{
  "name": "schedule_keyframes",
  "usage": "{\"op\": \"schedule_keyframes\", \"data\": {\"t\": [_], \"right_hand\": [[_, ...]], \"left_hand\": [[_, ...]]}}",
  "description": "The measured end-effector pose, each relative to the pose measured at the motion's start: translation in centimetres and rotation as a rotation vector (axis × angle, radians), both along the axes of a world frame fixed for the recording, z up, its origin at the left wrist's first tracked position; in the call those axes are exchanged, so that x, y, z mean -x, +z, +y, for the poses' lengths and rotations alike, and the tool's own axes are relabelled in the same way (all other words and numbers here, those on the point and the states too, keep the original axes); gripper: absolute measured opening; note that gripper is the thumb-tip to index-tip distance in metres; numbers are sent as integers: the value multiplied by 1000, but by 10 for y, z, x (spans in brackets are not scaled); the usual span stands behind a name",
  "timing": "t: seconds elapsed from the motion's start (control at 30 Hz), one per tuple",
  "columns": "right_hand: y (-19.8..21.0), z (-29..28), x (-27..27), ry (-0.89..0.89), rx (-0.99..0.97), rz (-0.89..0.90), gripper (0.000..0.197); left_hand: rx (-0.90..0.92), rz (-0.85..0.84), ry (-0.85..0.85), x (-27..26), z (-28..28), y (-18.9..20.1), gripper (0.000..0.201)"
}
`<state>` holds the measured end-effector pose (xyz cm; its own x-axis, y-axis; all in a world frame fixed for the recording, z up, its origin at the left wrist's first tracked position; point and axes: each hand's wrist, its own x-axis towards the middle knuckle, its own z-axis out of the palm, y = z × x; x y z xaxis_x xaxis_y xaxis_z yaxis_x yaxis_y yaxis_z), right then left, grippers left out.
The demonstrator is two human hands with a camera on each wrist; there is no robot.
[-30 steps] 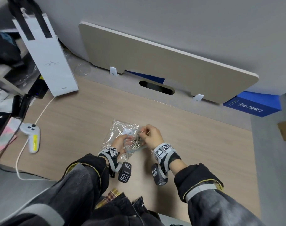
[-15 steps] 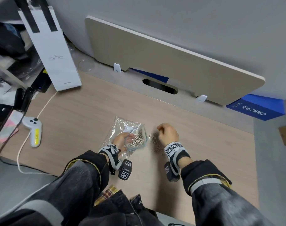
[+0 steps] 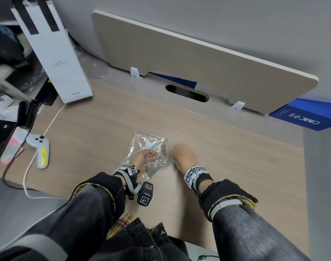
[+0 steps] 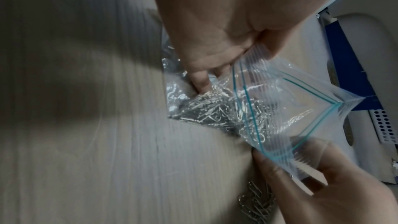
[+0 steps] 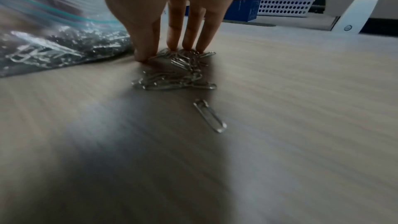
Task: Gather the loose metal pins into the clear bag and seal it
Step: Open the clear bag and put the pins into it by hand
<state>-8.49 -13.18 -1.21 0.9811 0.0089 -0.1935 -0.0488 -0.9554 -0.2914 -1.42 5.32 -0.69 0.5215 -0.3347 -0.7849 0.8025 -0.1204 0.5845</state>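
Note:
A clear zip bag (image 3: 142,142) with a teal seal strip lies on the wooden desk (image 3: 236,162), its mouth (image 4: 286,108) gaping toward the right. Many metal pins (image 3: 161,159) are inside it. My left hand (image 3: 147,157) pinches the bag's upper lip between thumb and fingers (image 4: 247,52). My right hand (image 3: 179,153) is just right of the bag, fingers straight and pointing down. Its fingertips (image 5: 189,47) and thumb touch a small heap of loose pins (image 5: 176,77) on the desk. One single pin (image 5: 210,118) lies nearer the wrist. In the head view the hand hides the heap.
A white game controller (image 3: 39,147) with its cable lies at the desk's left. A tall white paper bag (image 3: 53,53) stands at the back left. A beige divider panel (image 3: 198,63) runs along the back, with a blue box (image 3: 302,117) at the right.
My right hand left the bag's mouth, swung right to the loose heap, and now has its fingertips down on it. The left hand still holds the bag.

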Motion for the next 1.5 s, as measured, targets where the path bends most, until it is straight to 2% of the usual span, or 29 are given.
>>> {"op": "schedule_keyframes", "data": {"t": [0.17, 0.23, 0.33, 0.4, 0.5, 0.63, 0.7, 0.8, 0.87, 0.93, 1.17, 1.3, 1.5], "right_hand": [[0, -17, 18, -3, -13, 2, 8], [5, -23, 25, -92, -52, -1, 12], [11, -31, 30, -240, -61, 40, 36], [13, -31, 32, -187, -25, 110, 48], [16, -22, 36, -107, -10, 172, 50], [20, -17, 46, -95, -20, 227, 63], [22, -19, 48, -172, -38, 192, 68], [25, -19, 49, -327, -8, 198, 89], [24, -15, 48, -332, 60, 248, 96], [20, -10, 48, -302, 91, 256, 87], [12, -7, 47, -289, 4, 221, 40], [11, -5, 47, -283, -2, 185, 29], [5, -4, 46, -329, -42, 152, 24]], "left_hand": [[0, -18, -17, 1, -1, 1, 21], [-2, -22, -17, 2, -2, 3, 20], [-2, -26, -11, 2, -2, 3, 20], [-7, -26, -13, 2, -2, 1, 20], [-7, -22, -14, 2, -2, -1, 21], [4, -7, 7, 1, -1, 0, 24], [5, -7, -6, 1, -1, 1, 25], [2, -13, -25, 2, -1, 1, 24], [5, -10, -23, 2, 0, 1, 23], [9, -5, -20, 1, 0, 0, 24], [10, -8, -26, 1, 1, -1, 22], [11, -21, -36, 1, 2, -4, 21], [17, -13, -22, 0, 1, -5, 23]]}}
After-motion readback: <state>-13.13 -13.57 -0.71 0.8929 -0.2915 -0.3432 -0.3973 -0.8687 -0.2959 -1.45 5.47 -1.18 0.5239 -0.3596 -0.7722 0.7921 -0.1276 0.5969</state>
